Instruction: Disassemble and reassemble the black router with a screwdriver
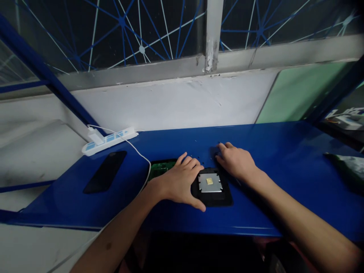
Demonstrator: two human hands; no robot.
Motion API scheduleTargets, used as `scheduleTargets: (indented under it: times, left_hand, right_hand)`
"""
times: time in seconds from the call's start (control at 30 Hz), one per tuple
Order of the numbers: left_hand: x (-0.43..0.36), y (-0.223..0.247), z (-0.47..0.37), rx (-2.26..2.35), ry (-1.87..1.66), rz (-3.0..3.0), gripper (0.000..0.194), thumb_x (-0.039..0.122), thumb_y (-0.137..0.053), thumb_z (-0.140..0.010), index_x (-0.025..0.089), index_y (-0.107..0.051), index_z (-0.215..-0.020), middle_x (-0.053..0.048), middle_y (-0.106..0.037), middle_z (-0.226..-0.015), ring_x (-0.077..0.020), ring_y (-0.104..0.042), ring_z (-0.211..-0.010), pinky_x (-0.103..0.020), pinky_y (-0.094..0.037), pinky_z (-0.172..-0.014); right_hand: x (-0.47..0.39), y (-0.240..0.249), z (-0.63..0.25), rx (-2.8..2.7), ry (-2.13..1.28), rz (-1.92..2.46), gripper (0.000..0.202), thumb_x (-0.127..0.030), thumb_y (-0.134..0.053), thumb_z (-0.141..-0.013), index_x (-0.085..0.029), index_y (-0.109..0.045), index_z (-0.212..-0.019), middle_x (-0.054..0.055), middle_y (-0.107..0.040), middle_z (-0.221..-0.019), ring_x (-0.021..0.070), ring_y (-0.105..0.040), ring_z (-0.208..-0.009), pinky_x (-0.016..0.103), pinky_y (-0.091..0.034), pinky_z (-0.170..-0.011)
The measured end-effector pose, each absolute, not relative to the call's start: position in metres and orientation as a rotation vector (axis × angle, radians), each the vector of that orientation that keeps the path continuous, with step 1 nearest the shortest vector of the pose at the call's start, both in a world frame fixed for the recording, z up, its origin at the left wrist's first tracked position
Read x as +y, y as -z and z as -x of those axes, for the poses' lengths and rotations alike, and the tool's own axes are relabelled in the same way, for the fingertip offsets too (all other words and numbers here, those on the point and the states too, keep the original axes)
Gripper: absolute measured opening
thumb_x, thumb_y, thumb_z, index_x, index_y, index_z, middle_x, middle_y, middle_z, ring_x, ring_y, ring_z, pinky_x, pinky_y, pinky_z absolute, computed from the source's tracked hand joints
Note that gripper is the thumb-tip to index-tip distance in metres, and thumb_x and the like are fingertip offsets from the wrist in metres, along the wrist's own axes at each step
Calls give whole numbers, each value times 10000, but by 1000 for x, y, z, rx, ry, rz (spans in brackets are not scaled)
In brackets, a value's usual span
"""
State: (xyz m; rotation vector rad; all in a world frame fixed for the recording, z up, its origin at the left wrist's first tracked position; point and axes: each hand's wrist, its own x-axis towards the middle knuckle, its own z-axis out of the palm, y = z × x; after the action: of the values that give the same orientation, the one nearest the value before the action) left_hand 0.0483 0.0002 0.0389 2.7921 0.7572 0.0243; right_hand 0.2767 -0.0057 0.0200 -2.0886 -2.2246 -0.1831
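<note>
My left hand (182,184) lies with its fingers spread over an opened black electronic device. To its left, a green circuit board (162,167) shows in one black half of the casing. On its right is the other black half (227,199), which carries a silver metal plate (203,185) with a small yellowish pad (209,181). My right hand (237,161) is beyond that half, low over the table, thumb and forefinger apart and pointing left. Several tiny dark bits (198,157), perhaps screws, lie near its fingertips. Its other fingers are partly hidden.
A black phone-like slab (105,172) lies at the left on the blue table (270,151). Behind it stands a white power strip (121,138) with a plugged-in charger (96,136); its white cable (139,151) runs past my left forearm. A green-and-silver bag (349,170) is at the right edge.
</note>
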Motion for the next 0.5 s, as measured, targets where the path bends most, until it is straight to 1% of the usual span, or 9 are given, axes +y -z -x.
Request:
scheduleTargets:
  times: [0.1, 0.17, 0.23, 0.3, 0.37, 0.5]
  left_hand:
    - [-1, -39, -49, 759, -16, -2786, 1006, 791, -712, -600, 129, -499, -1327, -172, -532, -1285, -412, -417, -1332, -597, -88, -1218]
    - [-2, -39, -49, 768, -22, -2789, 994, 796, -710, -603, 137, -499, -1318, -163, -530, -1264, -414, -415, -1310, -597, -156, -1192]
    - [-3, -40, -49, 785, -20, -2783, 953, 797, -704, -613, 166, -507, -1298, -141, -529, -1238, -396, -441, -1245, -579, -266, -1131]
    - [-4, -40, -49, 798, -1, -2764, 925, 793, -713, -610, 179, -520, -1274, -124, -530, -1207, -369, -467, -1168, -538, -348, -1059]
    - [-5, -41, -49, 797, 17, -2753, 929, 784, -729, -602, 164, -527, -1264, -122, -530, -1191, -353, -470, -1132, -510, -367, -1029]
    - [-4, -42, -50, 803, 6, -2748, 918, 783, -733, -605, 156, -533, -1246, -117, -519, -1187, -337, -463, -1113, -483, -362, -1014]
  right_hand:
    - [-2, -26, -279, -2160, 334, 2020, 344, -354, -435, -982, -147, -589, -1210, 150, -680, -1049, 295, -715, -792, 359, -459, -572]
    - [0, -31, -283, -2195, 351, 1878, 348, -368, -418, -1000, -145, -603, -1192, 148, -684, -1047, 283, -702, -832, 371, -482, -630]
    - [0, -34, -289, -2336, 277, 1628, 362, -405, -421, -1010, -154, -618, -1180, 133, -689, -1059, 272, -678, -903, 391, -497, -734]
    - [-4, -35, -296, -2482, 190, 1352, 388, -471, -437, -1004, -177, -638, -1158, 112, -690, -1063, 273, -641, -966, 424, -477, -836]
    - [-10, -33, -301, -2521, 86, 1212, 401, -524, -459, -985, -195, -658, -1097, 104, -684, -1070, 270, -617, -978, 440, -461, -853]
    - [-21, -28, -303, -2513, -188, 1116, 442, -604, -555, -908, -212, -660, -1082, 87, -662, -1091, 255, -615, -1018, 501, -399, -1013]
